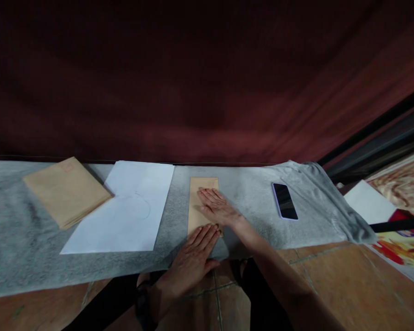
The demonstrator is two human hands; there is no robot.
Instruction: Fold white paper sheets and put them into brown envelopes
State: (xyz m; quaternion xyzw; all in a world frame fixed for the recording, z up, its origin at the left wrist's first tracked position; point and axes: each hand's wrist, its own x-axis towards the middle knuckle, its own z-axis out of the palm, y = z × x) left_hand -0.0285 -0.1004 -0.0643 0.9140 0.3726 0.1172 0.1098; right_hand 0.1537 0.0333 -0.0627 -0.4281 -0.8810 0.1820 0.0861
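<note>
Plainly, neither hand grips anything: both lie open and flat, fingers straight and close together. The right hand (216, 208) presses palm-down on the middle of a narrow brown envelope (197, 198). The left hand (193, 261) rests its fingertips on the envelope's near end, with its palm over the near edge of the grey cloth (255, 202). Flat palms spread over two spots like this look meant to pin the envelope and keep it smooth, not to lift it.

The envelope lies flat on the cloth, about midway along it. Its long axis runs straight away from the person, one short end near the body and the other pointing at the dark red curtain (207, 92).

To the left lies a white sheet of paper (124, 216), and just beyond that a slanted stack of brown envelopes (66, 191) overlapping its corner. Well apart to the right, a phone (284, 201) lies face up on the cloth.
</note>
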